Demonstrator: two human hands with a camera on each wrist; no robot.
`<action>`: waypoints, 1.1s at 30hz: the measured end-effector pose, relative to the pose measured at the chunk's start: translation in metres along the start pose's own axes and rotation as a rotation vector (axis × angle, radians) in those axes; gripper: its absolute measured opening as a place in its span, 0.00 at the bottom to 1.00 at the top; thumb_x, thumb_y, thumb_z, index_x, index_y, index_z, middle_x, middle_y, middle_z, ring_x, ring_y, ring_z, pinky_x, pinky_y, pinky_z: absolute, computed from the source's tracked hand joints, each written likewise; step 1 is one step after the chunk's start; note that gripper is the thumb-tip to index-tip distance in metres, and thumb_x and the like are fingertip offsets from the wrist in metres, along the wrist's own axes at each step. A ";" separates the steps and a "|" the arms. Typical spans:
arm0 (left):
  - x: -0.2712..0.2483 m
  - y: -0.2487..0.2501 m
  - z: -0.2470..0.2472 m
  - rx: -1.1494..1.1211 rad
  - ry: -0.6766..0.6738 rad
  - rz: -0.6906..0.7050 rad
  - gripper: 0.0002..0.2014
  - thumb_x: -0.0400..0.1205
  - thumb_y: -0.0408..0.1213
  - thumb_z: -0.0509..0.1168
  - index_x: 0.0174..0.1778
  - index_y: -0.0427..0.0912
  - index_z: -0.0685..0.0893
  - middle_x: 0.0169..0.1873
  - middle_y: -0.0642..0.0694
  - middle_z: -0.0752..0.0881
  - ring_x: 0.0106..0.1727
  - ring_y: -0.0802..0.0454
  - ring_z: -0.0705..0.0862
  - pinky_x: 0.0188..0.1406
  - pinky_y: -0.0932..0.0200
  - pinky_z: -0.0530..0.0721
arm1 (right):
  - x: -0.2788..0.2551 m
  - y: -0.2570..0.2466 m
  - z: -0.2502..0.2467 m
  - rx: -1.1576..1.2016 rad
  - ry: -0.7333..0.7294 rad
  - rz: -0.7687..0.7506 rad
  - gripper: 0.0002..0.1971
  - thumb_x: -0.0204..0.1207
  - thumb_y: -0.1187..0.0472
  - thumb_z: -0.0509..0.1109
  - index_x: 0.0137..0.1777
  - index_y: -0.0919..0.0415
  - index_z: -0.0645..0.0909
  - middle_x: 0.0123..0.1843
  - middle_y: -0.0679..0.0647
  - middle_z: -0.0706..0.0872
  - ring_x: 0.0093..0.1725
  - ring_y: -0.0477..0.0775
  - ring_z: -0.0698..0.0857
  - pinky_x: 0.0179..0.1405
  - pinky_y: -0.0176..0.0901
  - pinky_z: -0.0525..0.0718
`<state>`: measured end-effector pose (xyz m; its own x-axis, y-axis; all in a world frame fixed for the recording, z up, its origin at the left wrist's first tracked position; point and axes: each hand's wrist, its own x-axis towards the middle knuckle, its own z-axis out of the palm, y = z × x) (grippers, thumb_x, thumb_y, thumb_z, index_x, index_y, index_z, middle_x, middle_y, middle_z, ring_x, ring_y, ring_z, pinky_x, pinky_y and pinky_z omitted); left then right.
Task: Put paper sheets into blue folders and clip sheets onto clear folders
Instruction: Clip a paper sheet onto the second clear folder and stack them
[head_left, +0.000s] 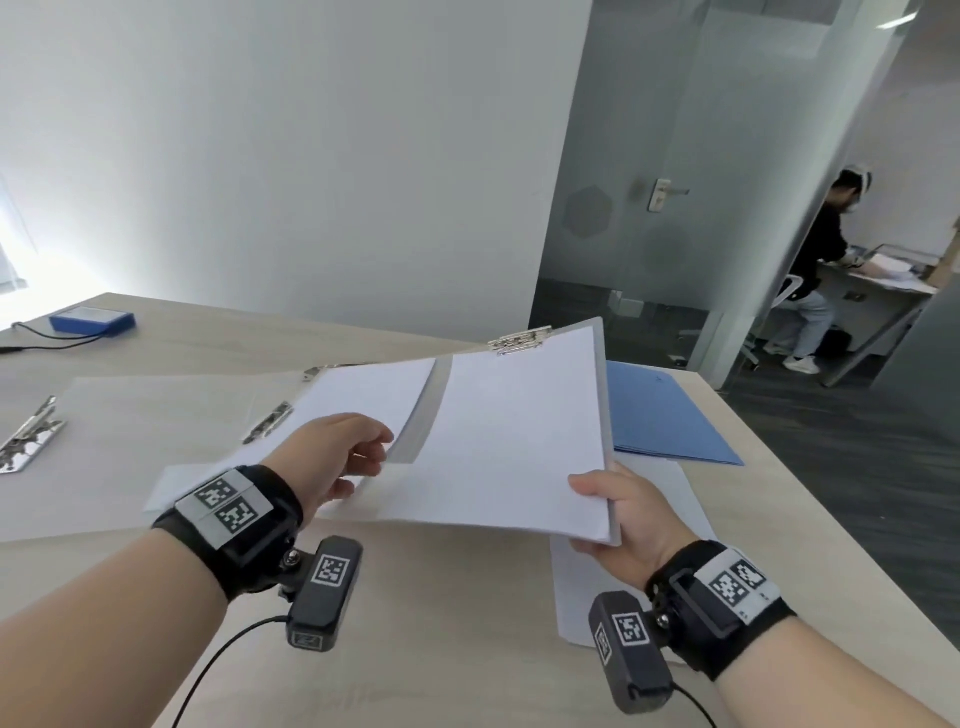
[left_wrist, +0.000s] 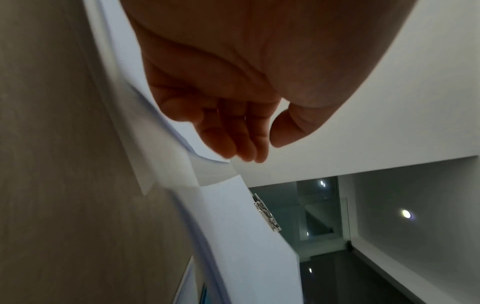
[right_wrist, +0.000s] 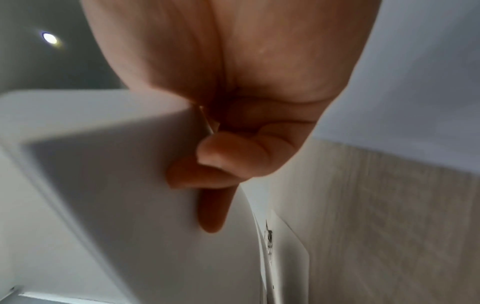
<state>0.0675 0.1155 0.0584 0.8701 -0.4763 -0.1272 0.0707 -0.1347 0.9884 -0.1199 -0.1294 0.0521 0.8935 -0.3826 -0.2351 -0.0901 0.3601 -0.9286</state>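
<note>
- Clear folder (head_left: 604, 415) with its clipped paper sheets (head_left: 514, 436) is up off the tabletop (head_left: 457, 613), and we've got it in our right hand (head_left: 623, 514) at the near right corner.
- Long axis runs away from us; the metal clip (head_left: 519, 340) sits at the far end and the whole board tilts up toward that end.
- Right-hand fingers are closed on that corner: thumb on top of the paper, and the right wrist view shows fingers (right_wrist: 207, 205) pressed flat under the board.
- Our left hand (head_left: 337, 457) hovers by the folder's left edge, fingers loosely curled, thumb apart, gripping nothing that we can see.
- Below it lies another clear folder (head_left: 291, 410) carrying a white sheet (head_left: 374, 395), its own clip on the left side.
- Further left on the tabletop we see one more clear folder (head_left: 156, 415) with a shiny clip (head_left: 28, 441) at its left end.
- Blue folders (head_left: 660, 415) are stacked at the right, partly hidden behind the raised board.
- Loose white paper (head_left: 576, 587) lies under our right wrist.
- A blue box (head_left: 92, 319) with a black cable sits at the far left corner.
- Beyond the glass partition a person (head_left: 815, 270) bends over another desk.
- Looks: frosted grey plastic rim, plain white sheets filling it almost edge to edge.
</note>
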 end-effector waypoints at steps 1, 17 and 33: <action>0.000 0.000 0.001 0.021 0.008 0.005 0.10 0.80 0.39 0.62 0.39 0.42 0.88 0.31 0.47 0.84 0.33 0.50 0.80 0.29 0.59 0.69 | -0.001 -0.001 -0.006 0.005 0.009 -0.011 0.14 0.80 0.71 0.61 0.63 0.60 0.77 0.50 0.61 0.88 0.36 0.58 0.84 0.20 0.38 0.71; -0.029 -0.009 0.078 0.457 -0.484 -0.359 0.31 0.83 0.62 0.55 0.47 0.38 0.92 0.44 0.41 0.94 0.43 0.46 0.92 0.30 0.60 0.76 | -0.021 -0.024 -0.103 0.047 0.200 -0.053 0.22 0.68 0.67 0.69 0.65 0.62 0.78 0.54 0.63 0.88 0.41 0.61 0.83 0.18 0.38 0.71; -0.001 -0.006 0.177 -0.157 -0.151 -0.230 0.07 0.83 0.41 0.66 0.53 0.43 0.78 0.57 0.42 0.88 0.47 0.39 0.93 0.38 0.49 0.88 | -0.068 -0.009 -0.175 0.308 0.443 -0.041 0.05 0.79 0.69 0.61 0.47 0.60 0.77 0.24 0.52 0.83 0.16 0.49 0.76 0.15 0.36 0.65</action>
<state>-0.0197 -0.0367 0.0381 0.7409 -0.5743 -0.3483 0.3417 -0.1241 0.9316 -0.2569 -0.2554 0.0258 0.6165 -0.6996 -0.3613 0.1333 0.5450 -0.8278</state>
